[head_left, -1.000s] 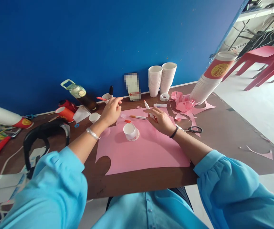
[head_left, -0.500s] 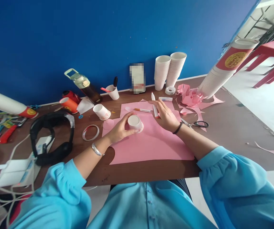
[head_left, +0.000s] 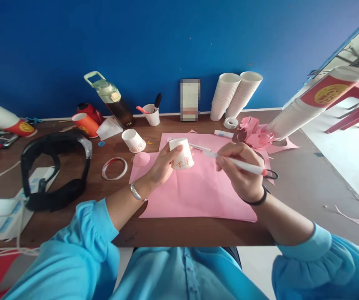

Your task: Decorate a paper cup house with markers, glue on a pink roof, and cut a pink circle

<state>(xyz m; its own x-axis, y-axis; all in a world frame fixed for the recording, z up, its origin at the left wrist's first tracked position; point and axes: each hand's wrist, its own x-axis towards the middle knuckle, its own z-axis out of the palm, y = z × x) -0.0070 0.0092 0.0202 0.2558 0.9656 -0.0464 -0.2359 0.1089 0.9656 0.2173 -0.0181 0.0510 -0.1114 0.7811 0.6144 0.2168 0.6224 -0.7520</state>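
My left hand is closed round a white paper cup, held bottom up and slightly tilted. Small orange-red flowers are drawn along the cup's rim. My right hand grips a white marker, its pale tip end pointing left toward the cup and its red end to the right. Under both hands lies pink paper. Another marker rests on the paper behind them. To the left stands a second paper cup with similar drawings.
Stacked paper cups stand by the blue wall, beside a phone. Crumpled pink scraps lie at the right near scissors, partly hidden by my right hand. A tape roll, black headset and water bottle are left.
My right hand has picked the white marker up from near the paper's back and come forward with it. The cup in my left hand has been raised and tilted, showing its drawn flowers.
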